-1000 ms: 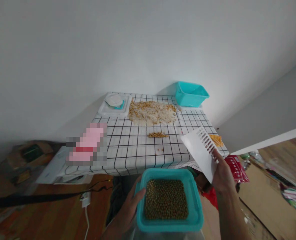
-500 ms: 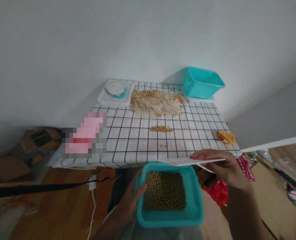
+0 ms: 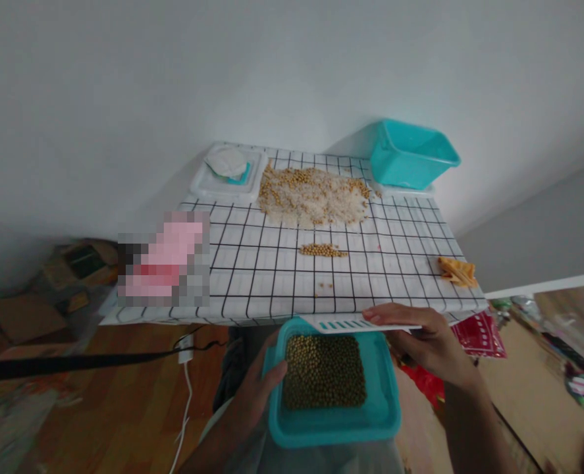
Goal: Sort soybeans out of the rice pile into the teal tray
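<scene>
At the table's near edge, my left hand (image 3: 262,378) grips the left side of a teal plastic bin (image 3: 336,436), its thumb over the rim. Small round beans (image 3: 324,372) cover the bin's bottom, tan at the left and darker green at the right. My right hand (image 3: 420,336) pinches a flat white slotted piece (image 3: 344,324) between thumb and fingers, above the bin's far rim. Beyond it on the table lie a small row of yellow beans (image 3: 322,250) and a wide heap of pale grains mixed with yellow beans (image 3: 316,196).
A second teal bin (image 3: 413,158) stands at the back right of the checked tablecloth (image 3: 252,263). A white lid (image 3: 207,184) with a bag on it lies back left. A blurred pink item (image 3: 166,257) sits left, a crumpled orange cloth (image 3: 457,271) right. Red packaging (image 3: 482,334) is below.
The white slotted piece has shifted slightly left and tilted, so its slots now show. My right hand moved left with it. My left hand still grips the bin; the view shifted slightly.
</scene>
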`<control>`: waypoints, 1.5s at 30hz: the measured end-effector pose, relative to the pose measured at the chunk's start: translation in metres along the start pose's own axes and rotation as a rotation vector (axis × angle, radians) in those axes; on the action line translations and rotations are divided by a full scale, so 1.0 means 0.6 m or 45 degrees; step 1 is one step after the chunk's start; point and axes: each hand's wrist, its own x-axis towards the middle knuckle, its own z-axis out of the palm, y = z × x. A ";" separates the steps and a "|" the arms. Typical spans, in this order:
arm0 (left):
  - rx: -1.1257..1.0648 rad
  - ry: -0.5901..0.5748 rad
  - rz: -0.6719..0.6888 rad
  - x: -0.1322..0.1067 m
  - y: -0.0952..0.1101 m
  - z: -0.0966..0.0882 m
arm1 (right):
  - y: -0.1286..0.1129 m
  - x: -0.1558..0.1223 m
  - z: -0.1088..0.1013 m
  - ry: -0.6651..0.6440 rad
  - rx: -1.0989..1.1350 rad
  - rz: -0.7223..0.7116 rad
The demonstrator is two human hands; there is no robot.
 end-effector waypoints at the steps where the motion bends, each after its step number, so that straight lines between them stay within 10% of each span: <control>1: 0.008 0.007 0.007 0.003 0.001 0.001 | -0.001 0.000 0.000 -0.004 -0.005 0.007; 7: 0.041 0.007 -0.004 0.010 0.012 0.001 | -0.015 -0.029 -0.034 0.055 -0.040 -0.037; 15: -0.026 0.063 -0.054 -0.002 0.026 0.025 | -0.011 -0.091 -0.109 0.581 -0.020 -0.175; 22: -0.061 0.073 -0.062 0.006 0.025 0.029 | -0.009 -0.045 -0.079 0.384 -0.036 -0.083; 38: -0.175 0.092 -0.131 0.033 0.018 0.008 | 0.033 -0.009 -0.078 0.789 0.015 0.032; 45: -0.174 0.145 -0.122 0.036 0.018 0.001 | 0.028 0.105 -0.091 0.789 0.088 -0.041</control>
